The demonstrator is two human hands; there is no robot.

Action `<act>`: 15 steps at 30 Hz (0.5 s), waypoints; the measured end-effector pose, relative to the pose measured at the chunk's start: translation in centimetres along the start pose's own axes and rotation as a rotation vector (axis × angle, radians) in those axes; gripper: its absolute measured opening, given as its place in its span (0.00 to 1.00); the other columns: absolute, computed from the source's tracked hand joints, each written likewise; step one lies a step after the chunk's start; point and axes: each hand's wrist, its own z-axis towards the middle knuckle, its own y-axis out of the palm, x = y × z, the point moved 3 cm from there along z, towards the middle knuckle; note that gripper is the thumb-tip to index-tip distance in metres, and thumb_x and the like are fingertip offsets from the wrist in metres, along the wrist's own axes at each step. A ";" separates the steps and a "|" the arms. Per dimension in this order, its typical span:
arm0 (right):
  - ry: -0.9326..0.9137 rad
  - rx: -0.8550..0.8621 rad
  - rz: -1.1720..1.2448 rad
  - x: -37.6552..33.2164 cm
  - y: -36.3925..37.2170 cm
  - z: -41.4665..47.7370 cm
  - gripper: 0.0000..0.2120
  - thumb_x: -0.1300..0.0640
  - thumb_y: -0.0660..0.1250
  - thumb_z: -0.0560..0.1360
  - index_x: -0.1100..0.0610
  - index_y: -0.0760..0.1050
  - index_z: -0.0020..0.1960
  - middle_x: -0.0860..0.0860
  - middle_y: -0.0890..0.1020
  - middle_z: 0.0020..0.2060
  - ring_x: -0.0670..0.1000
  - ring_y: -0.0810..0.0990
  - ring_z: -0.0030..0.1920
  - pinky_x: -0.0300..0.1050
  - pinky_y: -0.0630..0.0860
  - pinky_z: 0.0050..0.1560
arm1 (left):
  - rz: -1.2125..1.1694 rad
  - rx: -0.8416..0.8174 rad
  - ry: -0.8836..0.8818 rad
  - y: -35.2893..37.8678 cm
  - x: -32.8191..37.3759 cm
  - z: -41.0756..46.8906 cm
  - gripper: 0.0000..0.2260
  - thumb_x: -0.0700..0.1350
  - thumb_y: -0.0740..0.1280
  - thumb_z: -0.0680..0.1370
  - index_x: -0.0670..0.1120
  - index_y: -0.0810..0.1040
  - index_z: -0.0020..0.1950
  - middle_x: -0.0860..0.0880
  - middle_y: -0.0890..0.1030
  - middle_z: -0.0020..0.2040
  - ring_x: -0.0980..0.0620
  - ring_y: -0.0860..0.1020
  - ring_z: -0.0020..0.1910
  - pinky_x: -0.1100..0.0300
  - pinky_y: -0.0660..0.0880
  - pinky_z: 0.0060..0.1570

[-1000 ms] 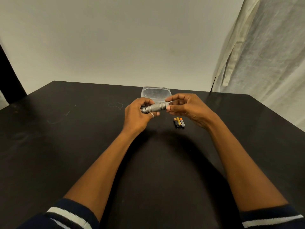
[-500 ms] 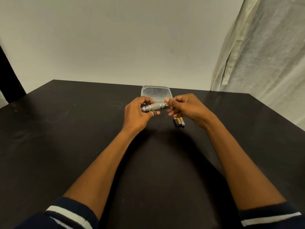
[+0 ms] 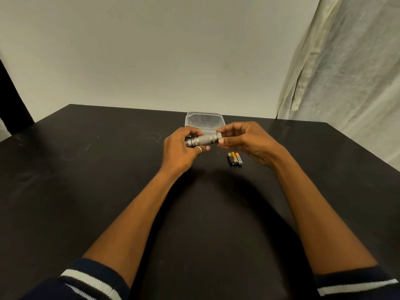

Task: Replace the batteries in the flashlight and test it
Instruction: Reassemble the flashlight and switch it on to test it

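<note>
flashlight (image 3: 204,140): short grey metal tube with a knurled middle, grooved rings toward the tail and a scalloped head; held about level above the table (image 3: 108,169), between both hands.
left hand (image 3: 181,148): fingers and thumb curled round the head half, with a ring (image 3: 199,149) just under the barrel.
right hand (image 3: 244,139): thumb and fingers pinch the tail end.
batteries (image 3: 234,158): three small cells touching side by side on the table, just below the right hand's pinch.
container (image 3: 204,120): clear plastic, just beyond the grip, its near edge covered by the hands.
hidden: the lens face is behind the left hand and the tail cap under the right fingers, so cannot tell if it is seated.
hard to make out: battery labels and the container's inside.
cut off: striped dark sleeves (image 3: 91,276) at the bottom edge.
</note>
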 end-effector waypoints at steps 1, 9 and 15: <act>0.005 0.009 -0.014 0.0 0.0 0.0 0.12 0.65 0.75 0.75 0.62 0.83 0.58 0.58 0.88 0.48 0.54 0.89 0.48 0.40 0.84 0.47 | 0.002 -0.001 0.003 0.0 0.0 0.0 0.17 0.38 0.82 0.67 0.44 0.83 0.52 0.48 0.83 0.49 0.59 0.79 0.43 0.71 0.77 0.44; 0.084 0.117 -0.231 0.2 1.2 0.3 0.25 0.37 0.66 0.79 0.61 0.83 0.47 0.57 0.88 0.38 0.50 0.87 0.35 0.38 0.82 0.34 | 0.001 0.006 -0.002 0.0 0.0 0.0 0.17 0.39 0.83 0.66 0.44 0.83 0.52 0.49 0.83 0.48 0.60 0.80 0.43 0.71 0.76 0.44; 0.010 -0.011 0.014 -0.2 -0.1 -0.2 0.15 0.61 0.74 0.76 0.61 0.80 0.62 0.58 0.86 0.53 0.54 0.88 0.51 0.44 0.84 0.49 | -0.002 0.004 -0.008 0.0 0.0 0.0 0.17 0.39 0.82 0.67 0.44 0.83 0.52 0.49 0.83 0.49 0.60 0.79 0.42 0.72 0.75 0.43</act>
